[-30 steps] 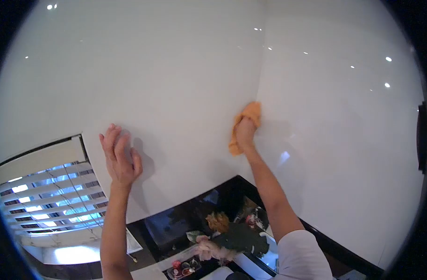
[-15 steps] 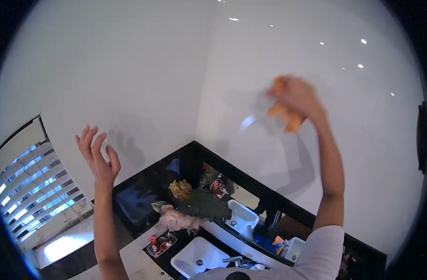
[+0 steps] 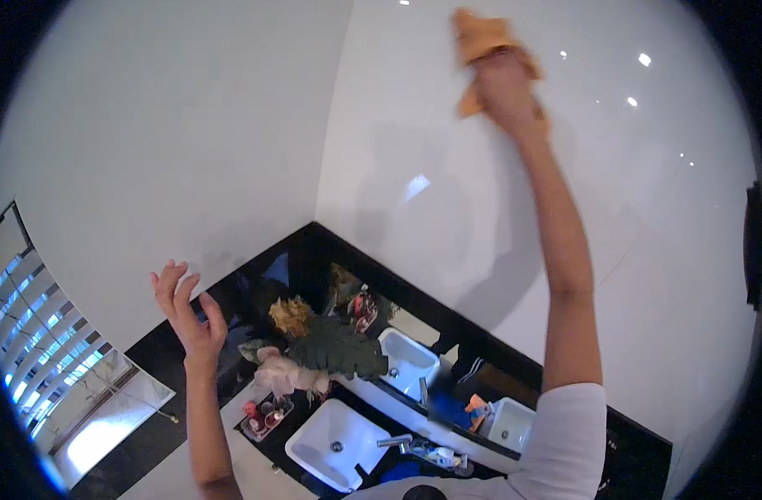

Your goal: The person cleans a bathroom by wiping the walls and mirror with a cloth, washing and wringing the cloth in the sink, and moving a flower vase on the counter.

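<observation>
An orange cloth [image 3: 483, 35] is pressed to the glossy white wall [image 3: 423, 92], high up, under my right hand [image 3: 508, 87]. Its fingers are closed round the cloth, and corners of it stick out past them; motion blurs the hand a little. My left hand [image 3: 189, 308] is raised at the left with its fingers apart and loosely curled, holding nothing. It is in front of the black-tiled lower wall and the plain white wall, nearest to the artificial flowers [image 3: 285, 375].
Below are a white sink [image 3: 335, 433] with a chrome tap [image 3: 393, 440], and a small tray of bottles [image 3: 266, 417]. A mirror [image 3: 431, 333] runs along the black tiles and reflects the sinks. Window blinds [image 3: 43, 333] are at the left, a dark fixture [image 3: 754, 246] at the right edge.
My right hand has moved up the wall with the orange cloth, its arm now straighter. My left hand is lower in view. The view itself has shifted somewhat.
</observation>
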`<state>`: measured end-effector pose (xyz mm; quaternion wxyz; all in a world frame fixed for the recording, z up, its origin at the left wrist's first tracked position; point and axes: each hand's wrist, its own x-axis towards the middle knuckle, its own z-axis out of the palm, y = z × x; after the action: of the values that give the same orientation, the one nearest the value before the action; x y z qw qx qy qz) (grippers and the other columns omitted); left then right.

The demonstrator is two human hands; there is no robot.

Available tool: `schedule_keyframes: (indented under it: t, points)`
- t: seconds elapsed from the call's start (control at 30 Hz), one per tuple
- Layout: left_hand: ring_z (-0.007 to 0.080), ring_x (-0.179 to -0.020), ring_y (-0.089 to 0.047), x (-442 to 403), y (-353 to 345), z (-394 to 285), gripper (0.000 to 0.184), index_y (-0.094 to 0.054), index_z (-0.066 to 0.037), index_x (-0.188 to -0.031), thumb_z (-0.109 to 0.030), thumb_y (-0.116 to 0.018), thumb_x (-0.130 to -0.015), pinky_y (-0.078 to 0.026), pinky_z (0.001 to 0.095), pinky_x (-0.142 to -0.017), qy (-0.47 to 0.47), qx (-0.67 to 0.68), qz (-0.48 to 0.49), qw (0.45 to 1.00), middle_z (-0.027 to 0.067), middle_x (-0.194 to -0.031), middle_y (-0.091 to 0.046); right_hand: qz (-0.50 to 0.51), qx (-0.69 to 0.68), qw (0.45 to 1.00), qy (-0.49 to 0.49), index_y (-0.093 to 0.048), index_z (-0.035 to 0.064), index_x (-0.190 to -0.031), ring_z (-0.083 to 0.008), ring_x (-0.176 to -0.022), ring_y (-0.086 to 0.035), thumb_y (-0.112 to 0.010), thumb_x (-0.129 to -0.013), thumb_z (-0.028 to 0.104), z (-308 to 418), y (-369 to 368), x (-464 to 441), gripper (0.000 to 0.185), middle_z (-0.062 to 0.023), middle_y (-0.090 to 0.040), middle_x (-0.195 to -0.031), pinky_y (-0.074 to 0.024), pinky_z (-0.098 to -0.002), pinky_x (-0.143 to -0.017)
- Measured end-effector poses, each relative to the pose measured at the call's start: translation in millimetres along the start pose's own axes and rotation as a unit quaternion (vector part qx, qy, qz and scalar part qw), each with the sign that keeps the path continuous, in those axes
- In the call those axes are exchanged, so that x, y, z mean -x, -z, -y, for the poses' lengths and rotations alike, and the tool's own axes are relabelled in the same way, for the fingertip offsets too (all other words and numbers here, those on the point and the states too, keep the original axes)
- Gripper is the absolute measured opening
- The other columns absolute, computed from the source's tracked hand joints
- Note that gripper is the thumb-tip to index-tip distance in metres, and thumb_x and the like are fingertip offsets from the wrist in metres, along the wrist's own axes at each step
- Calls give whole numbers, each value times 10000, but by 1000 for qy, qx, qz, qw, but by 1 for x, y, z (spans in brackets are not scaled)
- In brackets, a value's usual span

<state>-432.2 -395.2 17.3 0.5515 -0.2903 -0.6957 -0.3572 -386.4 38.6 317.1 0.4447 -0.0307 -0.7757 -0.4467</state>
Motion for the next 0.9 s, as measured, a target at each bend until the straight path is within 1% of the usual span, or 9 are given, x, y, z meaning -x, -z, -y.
schedule_keyframes:
  t: [0.17, 0.33, 0.4, 0.47, 0.57, 0.7, 0.77, 0.87, 0.9]
  points:
    - [355, -1158, -417, 42, 18, 3, 350, -486, -45, -1051, 39, -482, -712, -198, 574, -1026, 10, 4, 67, 998, 155, -1140, -466, 139, -200, 969, 49, -617, 85, -1013, -254, -1202, -420, -535, -733, 135, 191, -87, 107, 297, -116, -549, -1154, -337, -396, -1014]
    - [355, -1163, -409, 78, 87, 12, 350, -477, -40, -1055, 39, -471, -714, -197, 571, -1029, 48, -42, 119, 991, 159, -1140, -464, 170, -197, 926, 273, -631, 93, -954, -236, -1170, -460, -572, -703, 149, 254, -46, 205, 264, -65, -591, -1076, -393, -424, -955]
    - [353, -1159, -411, 95, 113, 20, 352, -474, -39, -1059, 38, -467, -715, -195, 571, -1030, 63, -51, 118, 990, 159, -1139, -465, 279, -373, 858, 217, -573, 74, -974, -266, -1047, -544, -627, -715, 171, 244, -41, 189, 282, -89, -618, -976, -471, -405, -802]
    - [354, -1144, -417, 106, 131, 23, 364, -469, -37, -1065, 42, -457, -710, -201, 560, -1031, 85, -56, 115, 988, 166, -1135, -468, 299, -607, 720, -153, -482, 75, -1004, -277, -890, -592, -660, -747, 237, 227, -32, 156, 352, -119, -621, -886, -476, -392, -688]
    - [358, -1133, -424, 121, 134, 20, 369, -474, -31, -1059, 50, -455, -699, -222, 535, -1027, 141, -31, 96, 985, 174, -1124, -474, 169, -480, 815, -276, -436, 43, -983, -235, -728, -601, -642, -781, 298, 157, 30, 65, 385, -140, -597, -759, -469, -371, -668]
    - [362, -1091, -452, 136, 120, 9, 372, -481, -19, -1048, 69, -459, -687, -258, 505, -1012, 163, -15, 110, 980, 179, -1104, -491, -189, -367, 887, -205, -561, 22, -875, -220, -696, -613, -594, -801, 229, 64, 62, -32, 223, -123, -619, -751, -482, -357, -625]
    - [364, -1083, -457, 145, 115, 6, 376, -481, -16, -1047, 71, -462, -682, -264, 502, -1008, 160, -17, 112, 981, 182, -1101, -494, -329, -254, 897, -152, -550, -9, -996, -302, -940, -544, -495, -803, 184, 51, 80, -70, 278, -166, -588, -965, -408, -437, -838]
    - [370, -1084, -453, 160, 112, 1, 367, -479, -9, -1028, 73, -459, -671, -277, 485, -1000, 221, -14, 142, 965, 186, -1086, -491, -358, 90, 928, -48, -542, -12, -988, -303, -922, -539, -476, -793, 206, 28, -11, -94, 300, -175, -582, -928, -414, -443, -794]
    - [370, -1084, -453, 168, 113, 3, 367, -479, -9, -1028, 73, -459, -671, -277, 485, -1000, 219, -14, 146, 965, 186, -1086, -491, -256, 0, 962, -90, -542, -5, -965, -303, -891, -537, -466, -789, 202, 40, -30, -93, 282, -171, -576, -898, -412, -446, -768]
